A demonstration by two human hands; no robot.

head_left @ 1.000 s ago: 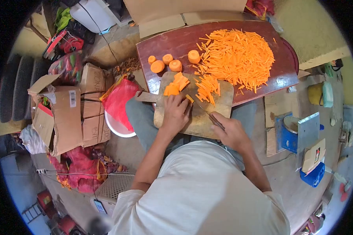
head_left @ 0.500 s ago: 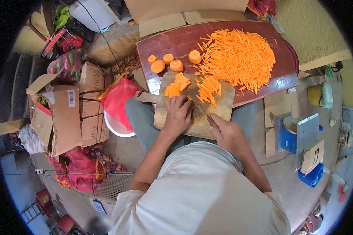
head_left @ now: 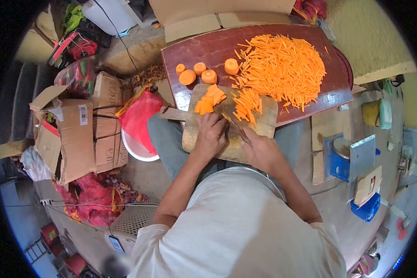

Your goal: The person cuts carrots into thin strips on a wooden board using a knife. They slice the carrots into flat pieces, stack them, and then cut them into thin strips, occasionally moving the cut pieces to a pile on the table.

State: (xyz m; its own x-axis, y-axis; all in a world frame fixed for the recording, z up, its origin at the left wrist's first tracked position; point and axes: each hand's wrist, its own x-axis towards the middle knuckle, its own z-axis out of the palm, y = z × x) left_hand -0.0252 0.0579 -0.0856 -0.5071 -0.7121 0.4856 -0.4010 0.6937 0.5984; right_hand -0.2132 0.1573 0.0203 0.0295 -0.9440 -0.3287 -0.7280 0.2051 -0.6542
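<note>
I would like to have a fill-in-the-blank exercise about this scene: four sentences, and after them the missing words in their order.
1. The knife is held in the person's ____ hand.
2. Beyond the cutting board, ____ thick, round carrot chunks are on the table.
3. The board's handle points to the person's ____ side.
4. The big heap of carrot sticks has a bright ____ colour.

Missing words: right; five; left; orange.

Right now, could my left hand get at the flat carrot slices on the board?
Probably yes: the flat carrot slices lie just beyond your left hand on the cutting board, with nothing visible between.
</note>
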